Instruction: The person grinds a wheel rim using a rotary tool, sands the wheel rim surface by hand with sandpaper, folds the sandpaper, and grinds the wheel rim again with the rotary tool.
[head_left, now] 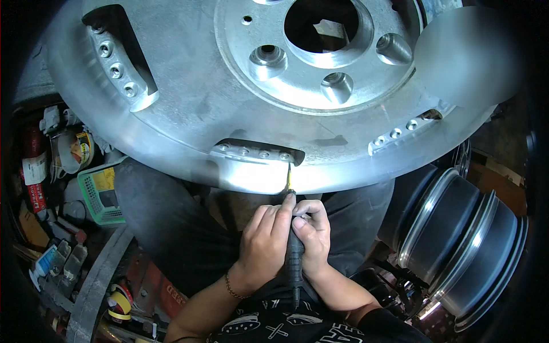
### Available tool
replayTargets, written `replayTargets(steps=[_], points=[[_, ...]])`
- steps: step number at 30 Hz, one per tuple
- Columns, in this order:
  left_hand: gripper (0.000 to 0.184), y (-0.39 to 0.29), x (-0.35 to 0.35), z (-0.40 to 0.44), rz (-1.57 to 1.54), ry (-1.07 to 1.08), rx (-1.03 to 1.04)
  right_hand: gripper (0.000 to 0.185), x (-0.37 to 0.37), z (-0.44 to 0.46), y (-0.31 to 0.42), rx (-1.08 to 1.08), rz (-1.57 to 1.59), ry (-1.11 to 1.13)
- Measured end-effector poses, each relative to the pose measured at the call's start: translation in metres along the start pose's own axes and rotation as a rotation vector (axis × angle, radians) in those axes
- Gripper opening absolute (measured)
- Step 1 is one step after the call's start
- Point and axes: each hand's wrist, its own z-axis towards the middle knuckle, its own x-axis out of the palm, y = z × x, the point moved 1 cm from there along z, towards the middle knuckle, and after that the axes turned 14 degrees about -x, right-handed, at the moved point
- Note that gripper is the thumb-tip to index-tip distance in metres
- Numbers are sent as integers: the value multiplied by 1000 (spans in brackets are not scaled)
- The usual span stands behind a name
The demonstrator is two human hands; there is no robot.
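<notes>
Both of my hands are closed round a black handheld rotary tool with a thin yellow-collared tip. My left hand wraps its left side, with one finger stretched up along the tool. My right hand pinches it from the right, near the top. The tip points up to the rim of a large bare-metal wheel, at the right end of a recessed slot with several small holes. Whether the tip touches the metal is too small to tell.
Several metal wheel rims stand at the right. On the left are a green basket, a red bottle, tape rolls and a grey metal beam. A blurred round patch covers the upper right.
</notes>
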Motion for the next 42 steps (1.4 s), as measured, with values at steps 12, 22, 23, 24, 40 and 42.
replayTargets(steps=[12,22,23,24,40,42], points=[[43,-1,-3,2,13,17,-5,14,2,4,2,12,22,25],[43,-1,-2,4,-58,18,-5,13,4,4,6,18,26,12],[42,0,-3,4,-33,8,-9,13,4,4,6,31,30,18],[41,1,-4,3,-7,-3,-13,13,5,5,5,31,30,19],[41,8,-6,-1,-75,-30,-36,12,7,3,-2,65,-16,72],[42,8,-6,-1,-64,-30,-36,12,8,3,-2,69,-3,65]])
